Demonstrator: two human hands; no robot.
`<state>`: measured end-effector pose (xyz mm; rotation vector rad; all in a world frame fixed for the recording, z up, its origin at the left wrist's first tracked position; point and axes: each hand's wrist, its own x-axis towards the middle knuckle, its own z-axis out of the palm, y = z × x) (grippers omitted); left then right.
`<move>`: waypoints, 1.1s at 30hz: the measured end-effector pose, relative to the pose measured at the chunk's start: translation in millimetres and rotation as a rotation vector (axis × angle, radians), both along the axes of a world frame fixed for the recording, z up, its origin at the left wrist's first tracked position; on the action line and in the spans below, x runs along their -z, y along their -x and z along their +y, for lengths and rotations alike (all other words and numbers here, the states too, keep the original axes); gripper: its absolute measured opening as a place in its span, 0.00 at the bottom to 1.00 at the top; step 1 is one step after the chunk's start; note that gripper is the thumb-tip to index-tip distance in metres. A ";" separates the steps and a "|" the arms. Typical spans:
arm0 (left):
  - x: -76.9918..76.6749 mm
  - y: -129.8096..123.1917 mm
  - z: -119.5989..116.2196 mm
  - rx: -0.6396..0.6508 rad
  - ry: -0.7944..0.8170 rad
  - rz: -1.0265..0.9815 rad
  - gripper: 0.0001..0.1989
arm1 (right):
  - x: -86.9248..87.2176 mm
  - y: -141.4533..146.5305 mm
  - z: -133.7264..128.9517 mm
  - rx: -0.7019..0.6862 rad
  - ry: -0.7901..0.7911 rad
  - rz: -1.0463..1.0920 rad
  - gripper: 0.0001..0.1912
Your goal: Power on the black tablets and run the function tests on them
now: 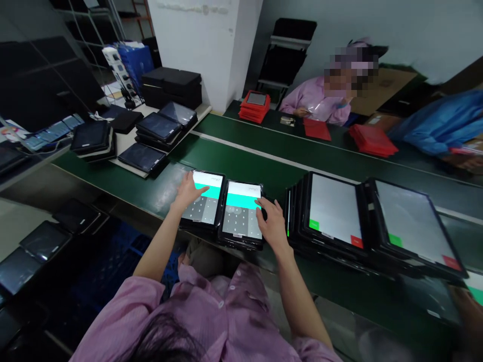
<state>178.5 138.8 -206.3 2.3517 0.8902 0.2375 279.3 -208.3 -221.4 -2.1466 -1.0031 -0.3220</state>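
Two tablets lie side by side on the green bench in front of me, each lit with a calculator keypad under a turquoise band. On the left tablet (207, 207), my left hand (186, 192) rests at the upper left edge, its thumb stretched over the turquoise band and its fingers apart. The right tablet (241, 213) sits on top of other dark tablets. My right hand (272, 219) is at that tablet's right edge, fingers spread, the index finger reaching to the turquoise band. Neither hand grips anything.
Tablet stacks with white screens (335, 206) stand close on the right. Dark tablets (158, 125) are piled at the back left. Across the green bench (234, 151), a person in pink sits near red pouches (254, 111); a blue sleeve (445, 123) shows farther right.
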 end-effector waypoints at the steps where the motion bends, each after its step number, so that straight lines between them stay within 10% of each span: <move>1: -1.9 -4.6 -5.5 0.016 -0.023 0.018 0.58 | 0.2 -0.6 -0.9 0.011 0.002 -0.004 0.18; 24: -7.3 -18.1 -25.5 0.032 -0.109 0.106 0.63 | 10.5 0.6 4.8 0.028 0.072 0.031 0.20; 33: 13.4 -10.6 27.8 -0.129 0.193 -0.242 0.58 | 3.9 4.9 5.2 0.037 -0.103 0.192 0.25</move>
